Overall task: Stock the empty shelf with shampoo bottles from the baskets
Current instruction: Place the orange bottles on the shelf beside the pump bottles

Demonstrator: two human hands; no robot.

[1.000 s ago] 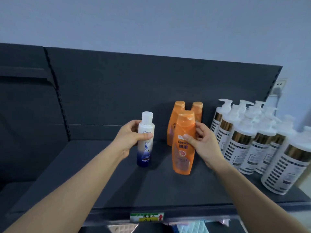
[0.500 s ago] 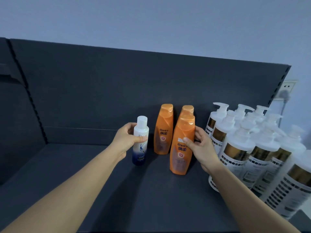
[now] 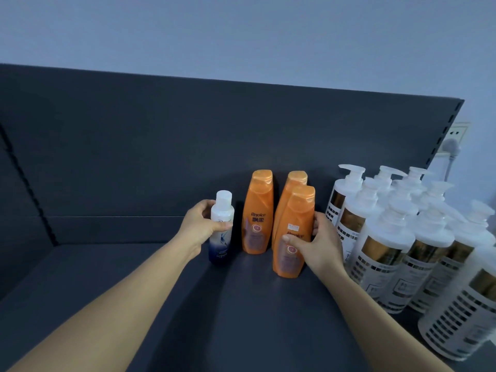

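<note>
My left hand (image 3: 200,226) grips a small white-and-blue bottle (image 3: 220,229) that stands upright on the dark shelf (image 3: 134,291), left of the orange bottles. My right hand (image 3: 318,247) holds the front orange shampoo bottle (image 3: 292,232), thumb across its label, fingers round its right side. That bottle stands on the shelf in front of a second orange bottle (image 3: 291,183), mostly hidden behind it. A third orange bottle (image 3: 257,213) stands at the back between the two I hold.
Several white pump bottles with gold bands (image 3: 386,245) crowd the shelf's right end, close to my right wrist. The shelf's dark back panel (image 3: 188,143) rises behind everything. A wall socket with a plug (image 3: 453,143) shows at the far right.
Both hands have carried their bottles further back on the shelf. The white-and-blue bottle now stands beside the rear orange bottle, and the front orange bottle is close against the one behind it.
</note>
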